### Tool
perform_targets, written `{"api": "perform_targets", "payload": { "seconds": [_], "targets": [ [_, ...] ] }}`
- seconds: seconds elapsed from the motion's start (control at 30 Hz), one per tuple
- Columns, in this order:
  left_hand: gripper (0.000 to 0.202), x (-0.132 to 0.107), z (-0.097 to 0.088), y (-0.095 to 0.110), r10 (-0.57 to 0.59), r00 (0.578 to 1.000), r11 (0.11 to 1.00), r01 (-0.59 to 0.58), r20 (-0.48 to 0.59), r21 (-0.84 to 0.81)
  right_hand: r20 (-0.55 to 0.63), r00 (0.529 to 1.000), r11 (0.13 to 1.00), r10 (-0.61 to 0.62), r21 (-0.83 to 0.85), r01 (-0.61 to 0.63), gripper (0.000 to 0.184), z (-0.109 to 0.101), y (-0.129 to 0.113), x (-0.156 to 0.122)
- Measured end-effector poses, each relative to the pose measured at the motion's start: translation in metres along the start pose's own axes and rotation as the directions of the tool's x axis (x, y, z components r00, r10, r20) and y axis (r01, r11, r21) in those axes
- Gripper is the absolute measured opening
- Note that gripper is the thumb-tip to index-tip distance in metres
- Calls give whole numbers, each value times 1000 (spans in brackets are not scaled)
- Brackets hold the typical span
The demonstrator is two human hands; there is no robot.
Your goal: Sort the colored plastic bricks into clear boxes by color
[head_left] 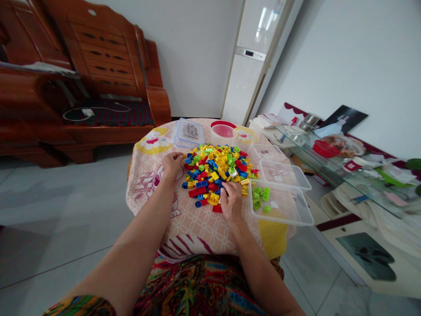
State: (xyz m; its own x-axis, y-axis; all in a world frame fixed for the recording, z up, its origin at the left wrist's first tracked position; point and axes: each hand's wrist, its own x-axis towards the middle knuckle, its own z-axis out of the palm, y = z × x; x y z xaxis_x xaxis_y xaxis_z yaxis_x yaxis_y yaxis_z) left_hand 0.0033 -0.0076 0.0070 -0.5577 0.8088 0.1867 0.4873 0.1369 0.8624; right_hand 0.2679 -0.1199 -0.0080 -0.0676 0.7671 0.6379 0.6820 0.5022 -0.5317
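Observation:
A heap of toy building bricks [215, 175] in red, yellow, blue and green covers the middle of a round table with a patterned cloth [197, 232]. At the heap's left edge is my left hand [173, 165], its fingertips pinched together at a small yellow brick [184, 156]. My right hand [232, 201] rests at the heap's near right side, fingers bent and a little apart, touching the bricks. Just right of it, a clear plastic box [289, 215] holds several green bricks [257, 204].
Behind that box are more clear containers [286, 174]. A lidded clear box [189, 133] and a round pink-red container [223, 131] stand at the table's far side. A cluttered glass shelf [365, 186] is on the right, a wooden bench [101, 48] at the back left.

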Motion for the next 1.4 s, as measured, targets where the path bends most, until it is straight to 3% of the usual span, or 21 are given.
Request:
{"api": "perform_targets", "payload": {
  "seconds": [0.6, 0.93, 1.17, 1.4],
  "targets": [
    [38, -2, -3, 4, 6, 1000, 1000, -6, 4, 26, -15, 1000, 998, 5, 62, -4, 31, -1, 1, -2],
    [40, 0, 0, 1, -12, 1000, 1000, 12, 10, -8, 46, 997, 997, -57, 54, 55, 30, -6, -4, -2],
    [39, 0, 0, 1, -20, 1000, 1000, 20, 4, -8, 5, 1000, 997, 0, 76, 0, 32, -5, -1, -1],
    [40, 1, 0, 0, 21, 1000, 999, -21, 8, 36, 40, 999, 1000, -2, 16, 2, 31, -3, 1, 0]
  ]
}}
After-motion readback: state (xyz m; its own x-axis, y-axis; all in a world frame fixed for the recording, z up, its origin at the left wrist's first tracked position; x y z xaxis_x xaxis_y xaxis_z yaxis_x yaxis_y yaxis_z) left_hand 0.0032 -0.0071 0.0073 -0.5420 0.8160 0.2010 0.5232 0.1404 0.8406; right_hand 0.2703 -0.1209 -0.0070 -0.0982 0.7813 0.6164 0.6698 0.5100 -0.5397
